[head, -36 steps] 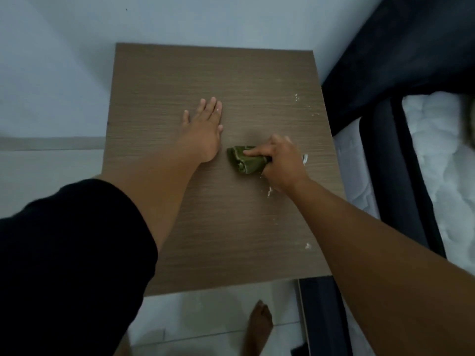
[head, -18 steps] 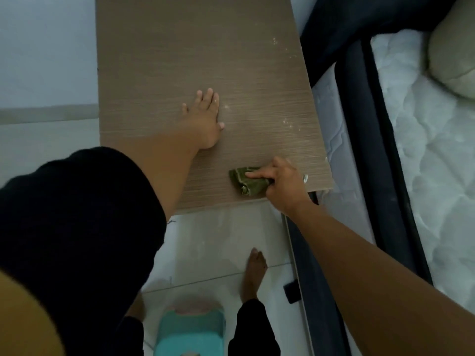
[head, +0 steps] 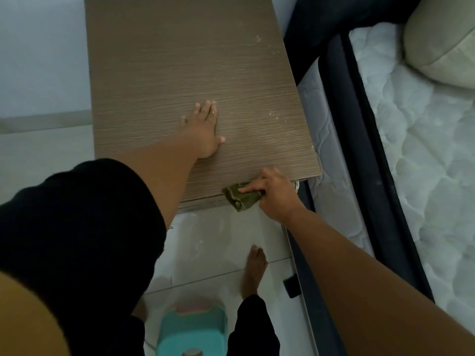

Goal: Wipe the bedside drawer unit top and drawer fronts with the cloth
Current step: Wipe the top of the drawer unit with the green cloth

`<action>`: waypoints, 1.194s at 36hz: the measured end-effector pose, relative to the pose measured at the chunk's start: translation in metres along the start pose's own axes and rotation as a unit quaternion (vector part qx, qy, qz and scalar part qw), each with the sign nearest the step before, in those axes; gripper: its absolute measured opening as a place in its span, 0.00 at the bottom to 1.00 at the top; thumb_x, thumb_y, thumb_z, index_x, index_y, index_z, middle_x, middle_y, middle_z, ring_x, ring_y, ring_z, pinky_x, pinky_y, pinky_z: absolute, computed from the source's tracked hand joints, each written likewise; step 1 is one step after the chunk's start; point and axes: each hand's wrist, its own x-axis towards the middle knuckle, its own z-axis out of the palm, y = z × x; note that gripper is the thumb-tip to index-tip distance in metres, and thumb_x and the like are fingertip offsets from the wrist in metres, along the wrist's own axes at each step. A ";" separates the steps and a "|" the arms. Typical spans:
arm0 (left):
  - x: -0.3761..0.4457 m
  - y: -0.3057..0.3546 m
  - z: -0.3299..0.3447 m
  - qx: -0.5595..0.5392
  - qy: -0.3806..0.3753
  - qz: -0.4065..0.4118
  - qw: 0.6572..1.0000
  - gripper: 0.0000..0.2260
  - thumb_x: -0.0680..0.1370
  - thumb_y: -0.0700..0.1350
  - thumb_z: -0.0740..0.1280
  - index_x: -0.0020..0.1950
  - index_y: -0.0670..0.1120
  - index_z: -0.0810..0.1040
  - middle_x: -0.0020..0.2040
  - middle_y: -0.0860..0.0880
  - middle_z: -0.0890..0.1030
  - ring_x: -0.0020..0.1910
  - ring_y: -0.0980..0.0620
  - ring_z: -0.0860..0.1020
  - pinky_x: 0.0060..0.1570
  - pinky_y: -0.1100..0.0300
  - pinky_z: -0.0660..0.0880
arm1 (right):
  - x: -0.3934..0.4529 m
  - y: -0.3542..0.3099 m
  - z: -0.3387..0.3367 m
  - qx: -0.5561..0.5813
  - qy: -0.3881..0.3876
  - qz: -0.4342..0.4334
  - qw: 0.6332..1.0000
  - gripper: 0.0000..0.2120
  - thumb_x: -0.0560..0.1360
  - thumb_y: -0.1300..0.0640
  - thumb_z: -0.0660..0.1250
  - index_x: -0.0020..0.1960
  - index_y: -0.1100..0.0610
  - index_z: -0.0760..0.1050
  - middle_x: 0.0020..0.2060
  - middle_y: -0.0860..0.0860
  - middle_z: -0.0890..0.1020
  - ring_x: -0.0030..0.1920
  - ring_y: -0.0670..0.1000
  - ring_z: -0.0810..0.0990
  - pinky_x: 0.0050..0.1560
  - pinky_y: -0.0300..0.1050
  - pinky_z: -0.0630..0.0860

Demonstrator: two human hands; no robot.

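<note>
The bedside drawer unit (head: 167,60) shows its brown wood-grain top from above, with pale specks near the right side. My left hand (head: 205,129) lies flat on the middle of the top, fingers spread, holding nothing. My right hand (head: 272,194) presses a folded green cloth (head: 240,199) on the front edge of the top near its right corner; part of the cloth hangs over the edge. The drawer fronts are hidden below the top.
A bed with a dark frame (head: 359,150) and white quilted mattress (head: 424,163) stands close on the right, with a pale pillow (head: 442,39) on it. A teal plastic stool (head: 192,330) and my bare foot (head: 253,271) are on the tiled floor in front.
My right hand has dragged the cloth from the middle of the top toward me to the front edge. The left hand has stayed flat on the top. The view has tilted downward.
</note>
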 end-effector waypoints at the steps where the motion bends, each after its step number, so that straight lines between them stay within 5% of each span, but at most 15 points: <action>1: -0.001 0.001 0.000 0.000 -0.001 -0.001 1.000 0.35 0.81 0.53 0.57 0.77 0.44 0.38 0.78 0.48 0.37 0.76 0.47 0.38 0.74 0.45 0.43 | 0.001 -0.001 -0.004 -0.012 -0.024 -0.006 1.000 0.19 0.71 0.73 0.62 0.52 0.54 0.83 0.37 0.47 0.68 0.52 0.59 0.72 0.54 0.46 0.69; 3: -0.001 0.001 0.000 0.008 0.000 -0.007 1.000 0.35 0.81 0.53 0.57 0.77 0.45 0.38 0.78 0.48 0.37 0.77 0.47 0.38 0.74 0.45 0.43 | 0.007 -0.003 -0.014 -0.038 -0.089 -0.016 0.995 0.19 0.71 0.72 0.61 0.52 0.54 0.83 0.37 0.44 0.69 0.53 0.58 0.72 0.54 0.46 0.70; 6: 0.003 -0.001 0.000 0.024 0.009 -0.002 1.000 0.33 0.81 0.53 0.56 0.78 0.45 0.40 0.78 0.49 0.39 0.77 0.48 0.39 0.74 0.46 0.45 | 0.020 -0.009 -0.032 -0.044 -0.126 -0.016 0.991 0.19 0.71 0.71 0.62 0.52 0.53 0.83 0.48 0.55 0.80 0.53 0.57 0.76 0.56 0.48 0.73; 18: 0.049 0.002 -0.016 0.031 0.071 0.015 0.997 0.28 0.82 0.52 0.51 0.78 0.45 0.42 0.78 0.48 0.41 0.77 0.48 0.41 0.75 0.46 0.45 | 0.110 -0.015 -0.104 -0.035 0.042 -0.013 0.998 0.18 0.71 0.70 0.61 0.54 0.55 0.82 0.54 0.59 0.80 0.58 0.58 0.75 0.60 0.47 0.71; 28: 0.126 0.007 -0.046 0.036 0.122 -0.011 0.992 0.26 0.82 0.54 0.43 0.77 0.48 0.39 0.78 0.51 0.38 0.76 0.51 0.37 0.72 0.42 0.38 | 0.228 -0.009 -0.141 -0.034 0.177 -0.044 0.983 0.15 0.72 0.68 0.61 0.54 0.61 0.81 0.49 0.55 0.80 0.54 0.54 0.77 0.57 0.42 0.72; 43: 0.204 0.002 -0.074 0.020 0.263 0.006 0.965 0.24 0.82 0.52 0.42 0.78 0.50 0.45 0.79 0.52 0.46 0.77 0.53 0.43 0.73 0.42 0.42 | 0.377 0.022 -0.171 -0.095 0.224 -0.048 0.969 0.20 0.73 0.69 0.61 0.55 0.49 0.81 0.54 0.54 0.76 0.56 0.55 0.74 0.58 0.51 0.73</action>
